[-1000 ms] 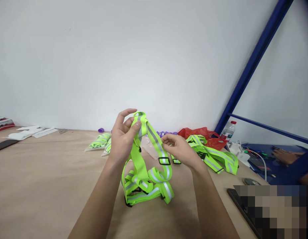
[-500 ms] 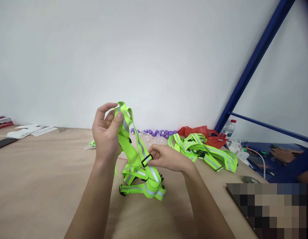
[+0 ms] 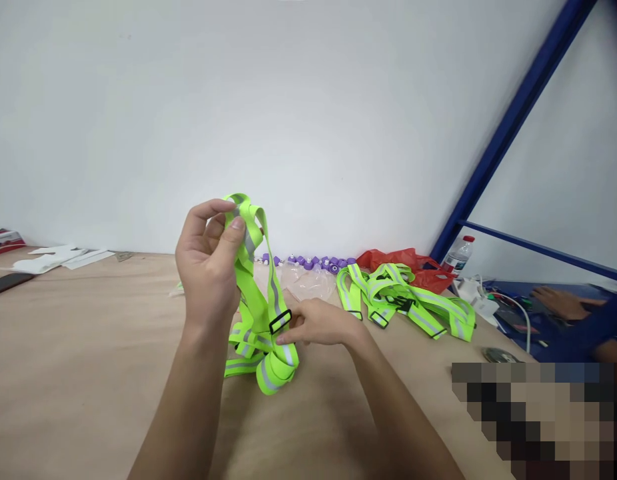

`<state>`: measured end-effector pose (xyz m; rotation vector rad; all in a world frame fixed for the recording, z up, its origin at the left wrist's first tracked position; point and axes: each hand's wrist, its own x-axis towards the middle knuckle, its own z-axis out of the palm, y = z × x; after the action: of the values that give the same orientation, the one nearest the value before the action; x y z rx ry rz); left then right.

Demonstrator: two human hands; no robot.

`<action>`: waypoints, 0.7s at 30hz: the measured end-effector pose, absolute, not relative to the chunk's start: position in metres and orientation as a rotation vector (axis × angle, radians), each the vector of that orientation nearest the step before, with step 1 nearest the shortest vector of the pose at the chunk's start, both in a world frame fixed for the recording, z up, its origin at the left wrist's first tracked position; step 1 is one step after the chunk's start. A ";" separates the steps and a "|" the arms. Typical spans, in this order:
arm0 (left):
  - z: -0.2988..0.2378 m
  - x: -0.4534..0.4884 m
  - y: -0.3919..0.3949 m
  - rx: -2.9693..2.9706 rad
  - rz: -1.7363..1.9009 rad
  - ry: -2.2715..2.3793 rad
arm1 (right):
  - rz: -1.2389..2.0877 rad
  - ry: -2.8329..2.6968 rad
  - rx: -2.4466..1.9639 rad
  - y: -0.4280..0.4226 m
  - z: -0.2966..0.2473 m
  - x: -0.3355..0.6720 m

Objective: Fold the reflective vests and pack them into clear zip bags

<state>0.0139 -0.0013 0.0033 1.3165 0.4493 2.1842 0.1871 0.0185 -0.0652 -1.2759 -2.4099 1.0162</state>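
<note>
A neon-green reflective strap vest (image 3: 252,293) with silver stripes hangs in loops in front of me, its lower part bunched just above or on the table. My left hand (image 3: 204,257) is closed on the upper loops, thumb against forefinger. Lower down, my right hand (image 3: 323,322) pinches the strap right beside a black slide buckle (image 3: 280,322). Its fingertips are partly hidden behind the webbing. A rolled-up bit of strap (image 3: 274,375) dangles below that hand.
More green reflective straps (image 3: 388,287) lie to the right, before a red plastic bag (image 3: 396,259). Small purple items (image 3: 308,263) line the wall. A bottle (image 3: 461,255) stands by a blue metal frame (image 3: 508,133). Another person's hand (image 3: 558,301) is beyond it. White papers (image 3: 53,259) lie left.
My right hand has moved left and slightly down with the strap and buckle. The bunched lower part has swung left. My left hand has risen slightly, still holding the loops.
</note>
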 end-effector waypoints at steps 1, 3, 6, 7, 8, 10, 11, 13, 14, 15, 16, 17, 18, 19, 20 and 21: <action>0.003 0.015 -0.002 1.326 2.188 0.454 | 1.043 -2.429 -1.252 0.019 -0.069 0.184; 0.003 0.015 -0.002 1.342 2.203 0.468 | 1.106 -2.452 -1.251 0.021 -0.077 0.180; 0.003 0.008 0.000 1.338 2.244 0.456 | 1.241 -2.485 -1.425 0.026 -0.084 0.180; 0.004 0.005 0.001 1.322 2.270 0.447 | 1.271 -2.487 -1.473 0.028 -0.085 0.183; 0.004 0.001 0.002 1.301 2.294 0.441 | 1.277 -2.482 -1.504 0.031 -0.086 0.186; 0.006 -0.006 0.003 1.255 2.352 0.437 | 1.214 -2.452 -1.552 0.037 -0.085 0.196; 0.007 -0.010 0.003 1.239 2.376 0.443 | 1.159 -2.428 -1.585 0.040 -0.084 0.201; 0.010 -0.015 0.001 1.226 2.417 0.459 | 1.023 -2.364 -1.663 0.047 -0.083 0.214; 0.011 -0.017 -0.001 1.227 2.435 0.466 | 0.958 -2.330 -1.699 0.049 -0.083 0.221; 0.012 -0.017 -0.004 1.232 2.453 0.469 | 0.900 -2.299 -1.734 0.052 -0.083 0.226; 0.014 -0.017 -0.007 1.240 2.467 0.465 | 0.849 -2.270 -1.768 0.054 -0.083 0.232; 0.015 -0.017 -0.009 1.249 2.483 0.454 | 0.803 -2.242 -1.803 0.056 -0.083 0.236; 0.016 -0.016 -0.012 1.257 2.499 0.439 | 0.760 -2.217 -1.836 0.057 -0.084 0.240; 0.017 -0.015 -0.014 1.263 2.513 0.424 | 0.721 -2.194 -1.864 0.058 -0.084 0.243; 0.018 -0.014 -0.015 1.267 2.524 0.411 | 0.687 -2.176 -1.883 0.059 -0.085 0.246; 0.019 -0.013 -0.016 1.264 2.541 0.395 | 0.658 -2.162 -1.892 0.061 -0.086 0.247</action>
<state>-0.0126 -0.0163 0.0192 1.2637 0.3952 2.5410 0.2474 0.0605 -0.0858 -1.8918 -2.1619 0.6577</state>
